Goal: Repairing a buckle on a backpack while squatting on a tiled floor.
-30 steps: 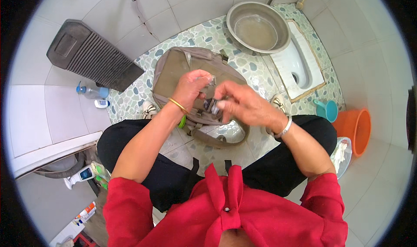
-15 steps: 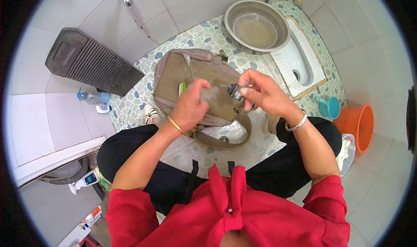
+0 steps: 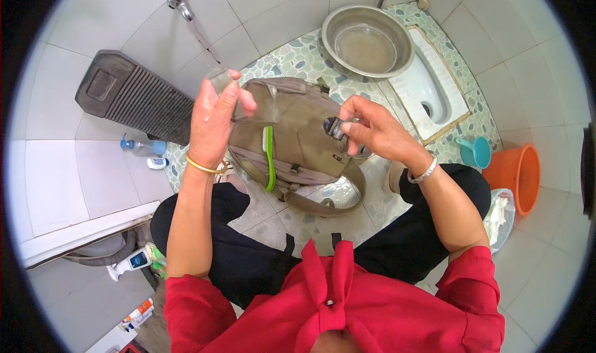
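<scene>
An olive-brown backpack [image 3: 304,136] lies flat on the wet tiled floor between my feet, its strap [image 3: 347,198] looped towards me. Raised over its left edge, my left hand [image 3: 214,114] grips a translucent greyish block [image 3: 218,80]; its exact kind is unclear. My right hand [image 3: 375,129] pinches a small, dark, shiny buckle-like piece [image 3: 335,128] above the bag's right side. Whether that piece joins the bag is hidden. A green brush [image 3: 270,160] with white bristles rests across the bag's near left edge, below my left hand.
A black washboard [image 3: 136,95] leans at the left wall under a tap [image 3: 180,5]. Beyond the bag, a metal basin [image 3: 329,33] holds cloudy water beside a squat toilet [image 3: 437,98]. A teal scoop [image 3: 477,152] and an orange bucket [image 3: 528,179] stand at right; bottles [image 3: 146,148] at left.
My left hand has swung up and left, away from the dark piece, carrying the translucent block and uncovering the green brush. My right hand keeps its pinch in nearly the same place.
</scene>
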A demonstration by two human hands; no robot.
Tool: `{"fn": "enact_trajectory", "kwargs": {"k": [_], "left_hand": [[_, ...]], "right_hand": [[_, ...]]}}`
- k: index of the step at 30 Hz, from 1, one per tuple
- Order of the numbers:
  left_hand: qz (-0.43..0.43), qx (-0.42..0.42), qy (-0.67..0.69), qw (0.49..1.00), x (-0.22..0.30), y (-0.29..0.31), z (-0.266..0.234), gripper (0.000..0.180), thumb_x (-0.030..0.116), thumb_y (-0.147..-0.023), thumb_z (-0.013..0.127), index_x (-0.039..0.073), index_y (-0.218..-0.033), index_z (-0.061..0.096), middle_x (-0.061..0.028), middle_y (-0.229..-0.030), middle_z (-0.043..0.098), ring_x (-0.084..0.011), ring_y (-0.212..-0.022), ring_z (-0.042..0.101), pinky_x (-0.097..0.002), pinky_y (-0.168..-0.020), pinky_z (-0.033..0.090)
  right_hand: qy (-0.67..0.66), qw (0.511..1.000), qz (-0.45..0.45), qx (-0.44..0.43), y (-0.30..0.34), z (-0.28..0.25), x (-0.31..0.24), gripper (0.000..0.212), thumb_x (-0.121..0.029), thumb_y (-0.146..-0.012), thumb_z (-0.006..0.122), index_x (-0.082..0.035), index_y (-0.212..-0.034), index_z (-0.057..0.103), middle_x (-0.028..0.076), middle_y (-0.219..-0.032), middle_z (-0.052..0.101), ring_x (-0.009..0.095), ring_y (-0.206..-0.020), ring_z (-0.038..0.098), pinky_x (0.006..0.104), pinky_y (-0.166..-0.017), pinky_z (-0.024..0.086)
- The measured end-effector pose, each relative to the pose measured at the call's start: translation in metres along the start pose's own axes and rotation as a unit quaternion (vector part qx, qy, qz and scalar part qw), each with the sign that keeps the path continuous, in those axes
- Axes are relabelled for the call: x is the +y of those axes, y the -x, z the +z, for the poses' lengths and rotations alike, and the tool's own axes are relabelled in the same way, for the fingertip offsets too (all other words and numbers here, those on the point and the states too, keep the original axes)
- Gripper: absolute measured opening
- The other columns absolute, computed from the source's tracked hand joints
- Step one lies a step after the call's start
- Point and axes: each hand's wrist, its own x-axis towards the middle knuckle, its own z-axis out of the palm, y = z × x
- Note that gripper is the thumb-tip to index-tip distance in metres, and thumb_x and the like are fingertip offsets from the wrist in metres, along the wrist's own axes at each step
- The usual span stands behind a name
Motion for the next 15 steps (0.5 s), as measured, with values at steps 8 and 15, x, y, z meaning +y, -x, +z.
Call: {"fn": "enact_trajectory", "kwargs": {"k": [8,15], "left_hand": [[0.028,-0.045,-0.027,0.998,0.033,-0.009,0.005,0.031,0.036,-0.092,0.048,0.006,-0.083,0.049,0.0028,-0.062,0.043,-0.005,-0.046,0.036,-0.0234,-0.047,0.037],[0.002,-0.178,0.136,0.975,0.027,-0.01,0.011,0.031,0.035,-0.091,0.051,0.005,-0.083,0.053,0.0021,-0.071,0.048,-0.0064,-0.056,0.042,-0.022,-0.053,0.039]], "right_hand": [[0.008,1.0,-0.003,0.005,0.0,0.0,0.0,0.01,-0.008,-0.084,0.052,-0.004,-0.092,0.046,0.004,-0.08,0.053,0.009,-0.055,0.057,0.0262,-0.052,0.04],[0.009,0.999,-0.002,-0.049,-0.002,-0.003,-0.008,0.011,-0.007,-0.084,0.053,-0.004,-0.093,0.047,0.003,-0.079,0.053,0.01,-0.056,0.058,0.0253,-0.052,0.04]]}}
